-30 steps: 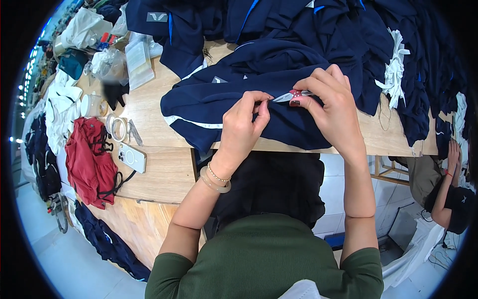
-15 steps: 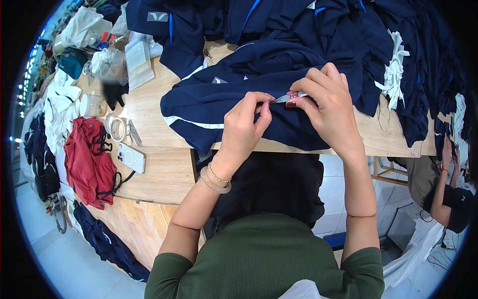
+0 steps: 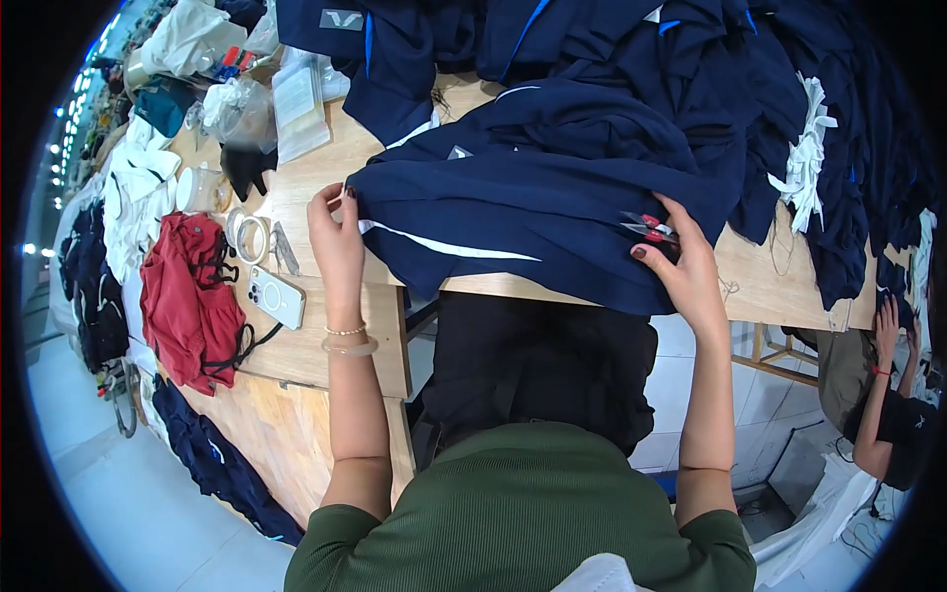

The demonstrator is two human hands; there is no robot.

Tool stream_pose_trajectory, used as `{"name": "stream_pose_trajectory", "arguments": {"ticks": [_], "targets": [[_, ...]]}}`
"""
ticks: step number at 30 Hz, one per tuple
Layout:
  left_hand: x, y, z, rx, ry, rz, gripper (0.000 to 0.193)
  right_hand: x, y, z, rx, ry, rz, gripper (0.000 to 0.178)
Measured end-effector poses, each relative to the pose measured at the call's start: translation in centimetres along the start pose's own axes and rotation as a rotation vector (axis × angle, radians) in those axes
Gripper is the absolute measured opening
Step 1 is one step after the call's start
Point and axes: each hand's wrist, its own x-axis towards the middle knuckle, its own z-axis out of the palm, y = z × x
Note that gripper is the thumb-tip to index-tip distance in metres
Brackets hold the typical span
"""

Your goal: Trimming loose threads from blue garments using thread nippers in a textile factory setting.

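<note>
A navy garment [image 3: 493, 202] with a white stripe lies spread over the table's front edge. My left hand [image 3: 337, 237] is at its left end, thumb and fingers closed on the cloth edge. My right hand [image 3: 691, 266] rests over the right part of the garment. It holds red-handled thread snips [image 3: 651, 229], with the pointed blades directed left and the thumb and forefinger on either side.
More navy garments [image 3: 612, 59] are heaped along the back, with white strips [image 3: 807, 158] at right. Left lie a phone [image 3: 276, 296], tape rolls [image 3: 247, 237], red cloth [image 3: 192, 306] and plastic bags [image 3: 237, 113]. Another person's hands [image 3: 886, 331] are at far right.
My hands, close together at the snips' tips before, are now far apart. The left went to the garment's left end; the right moved slightly right and lower, still with the snips.
</note>
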Motion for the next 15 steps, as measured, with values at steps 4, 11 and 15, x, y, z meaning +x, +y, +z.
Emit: {"name": "stream_pose_trajectory", "arguments": {"ticks": [4,11,15], "targets": [[0.6,-1.3,-0.4,-0.112,-0.12,-0.27,0.028,0.6,1.1,0.4,0.194,0.067,0.028,0.067],[2.2,-0.2,-0.7,-0.425,-0.081,-0.279,0.009,2.0,0.3,-0.5,0.4,0.122,0.039,0.05],[3.0,0.5,-1.8,-0.618,-0.033,-0.255,0.009,2.3,-0.8,-0.5,0.452,0.123,0.066,0.038]]}}
